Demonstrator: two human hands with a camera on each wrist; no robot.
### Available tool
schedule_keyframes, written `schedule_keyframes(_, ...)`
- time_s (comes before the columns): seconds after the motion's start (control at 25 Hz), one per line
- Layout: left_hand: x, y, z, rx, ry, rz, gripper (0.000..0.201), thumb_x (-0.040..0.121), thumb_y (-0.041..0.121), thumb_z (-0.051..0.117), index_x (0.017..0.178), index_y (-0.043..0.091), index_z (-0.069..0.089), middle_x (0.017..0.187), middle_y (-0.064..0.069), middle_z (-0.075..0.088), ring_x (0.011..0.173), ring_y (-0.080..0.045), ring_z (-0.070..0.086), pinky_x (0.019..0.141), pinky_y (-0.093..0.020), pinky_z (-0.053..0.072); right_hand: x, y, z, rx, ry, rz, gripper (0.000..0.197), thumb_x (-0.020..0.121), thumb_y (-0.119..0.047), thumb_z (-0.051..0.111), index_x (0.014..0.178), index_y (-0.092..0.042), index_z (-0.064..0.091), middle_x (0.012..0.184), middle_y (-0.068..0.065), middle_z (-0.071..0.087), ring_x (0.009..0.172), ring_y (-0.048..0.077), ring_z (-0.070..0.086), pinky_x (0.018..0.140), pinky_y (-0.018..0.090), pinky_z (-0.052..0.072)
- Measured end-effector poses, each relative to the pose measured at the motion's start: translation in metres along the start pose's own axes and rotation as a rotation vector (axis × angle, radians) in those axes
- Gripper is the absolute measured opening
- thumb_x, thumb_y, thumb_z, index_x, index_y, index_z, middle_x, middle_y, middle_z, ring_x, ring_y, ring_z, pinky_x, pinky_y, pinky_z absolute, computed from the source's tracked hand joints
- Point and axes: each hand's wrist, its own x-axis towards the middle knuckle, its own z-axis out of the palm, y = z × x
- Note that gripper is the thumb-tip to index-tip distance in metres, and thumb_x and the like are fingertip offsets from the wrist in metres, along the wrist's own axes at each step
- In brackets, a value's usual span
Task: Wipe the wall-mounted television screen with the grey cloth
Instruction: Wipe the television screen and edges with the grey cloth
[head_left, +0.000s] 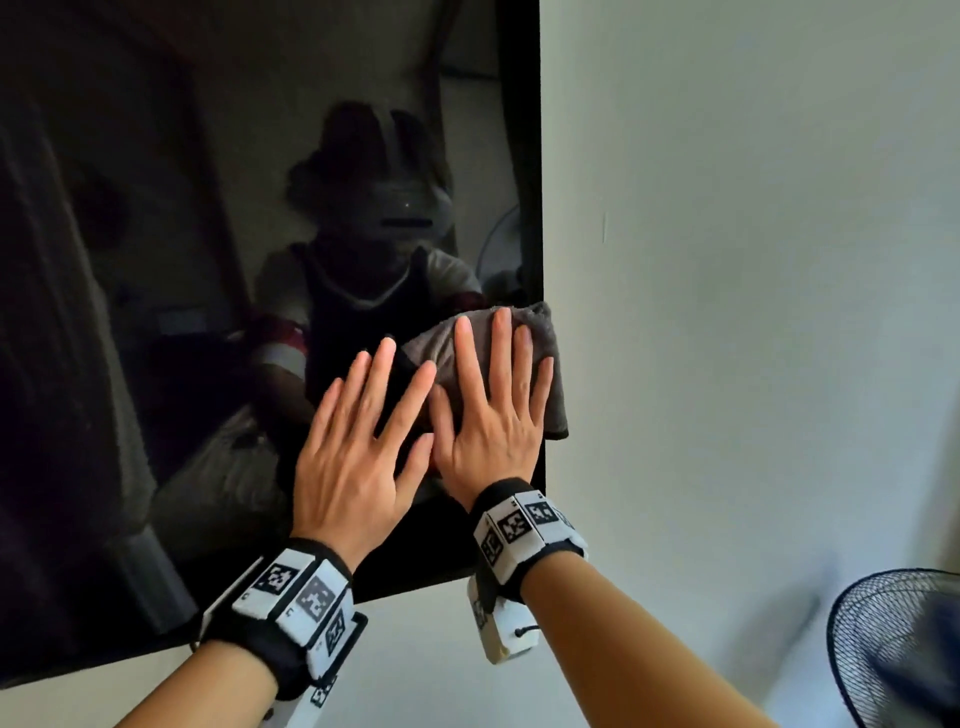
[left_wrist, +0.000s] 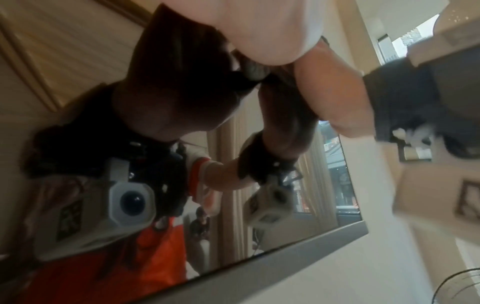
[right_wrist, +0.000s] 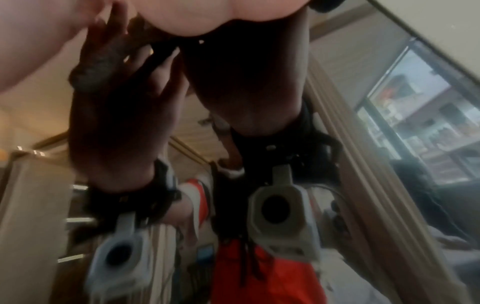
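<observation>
Right hand (head_left: 493, 410) flat, fingers straight and spread, palm pressing the grey cloth (head_left: 545, 364) against the television screen (head_left: 156, 312). No curl round the cloth, just flat pressure. Cloth is bunched under the palm and fingers, sits at the screen's right edge near the lower right corner; its right side hangs over the black bezel (head_left: 527, 156) onto the white wall (head_left: 753, 260). Cloth's upper left part shows past the fingertips.

Left hand (head_left: 353, 441) also flat and open, fingers splayed, just left of the right hand, thumb close to the right thumb. Its index fingertip reaches the cloth's left edge; cannot tell if it actually touches the cloth. The rest of the hand lies over bare glass. It holds nothing.

Both wrists carry black straps with white marker blocks (head_left: 306, 597). Screen is off, dark, reflecting the person and the room. Black fan grille (head_left: 898, 649) at lower right, well apart from the television.

Left wrist view: palm (left_wrist: 259, 30) at the top against the glass, the right forearm (left_wrist: 335, 98) beside it, the screen's lower edge (left_wrist: 259, 273) running diagonally below. Right wrist view: blurred, palm (right_wrist: 207, 16) at the top, mirrored hands and wrist cameras below in the glass.
</observation>
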Motion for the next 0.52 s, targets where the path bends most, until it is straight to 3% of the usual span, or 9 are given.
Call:
schedule_keyframes(0.16, 0.000, -0.006, -0.002, 0.150, -0.020, -0.072, 0.070, 0.100, 0.055, 0.032, 0.157, 0.019, 0.015, 0.164, -0.002, 0.018, 0.151, -0.019, 0.018, 0.123, -0.049, 0.007, 0.013, -0.005, -0.006, 0.008, 0.000, -0.007, 0.066, 0.097, -0.042, 0.037, 0.152, -0.033, 0.003, 0.159, 0.000, -0.001, 0.147, 0.017, -0.008, 0.120, 0.043, -0.004)
schedule_keyframes(0.32, -0.002, -0.006, -0.002, 0.216, -0.042, -0.066, 0.076, 0.098, 0.064, 0.032, 0.157, 0.016, 0.026, 0.163, -0.002, 0.024, 0.151, -0.019, 0.022, 0.122, -0.052, 0.016, 0.056, -0.015, -0.014, 0.011, 0.058, -0.027, 0.063, 0.096, -0.040, 0.042, 0.151, -0.030, 0.013, 0.158, 0.001, 0.002, 0.148, 0.021, 0.002, 0.120, 0.043, 0.000)
schedule_keyframes(0.52, -0.003, -0.008, -0.003, 0.258, -0.045, -0.068, 0.083, 0.095, 0.067, 0.038, 0.158, 0.016, 0.022, 0.165, -0.001, 0.021, 0.152, -0.018, 0.019, 0.123, -0.051, 0.016, 0.062, -0.017, -0.018, 0.018, 0.022, -0.052, 0.063, 0.097, -0.041, 0.041, 0.152, -0.029, 0.012, 0.161, 0.003, 0.002, 0.148, 0.019, -0.006, 0.120, 0.045, -0.003)
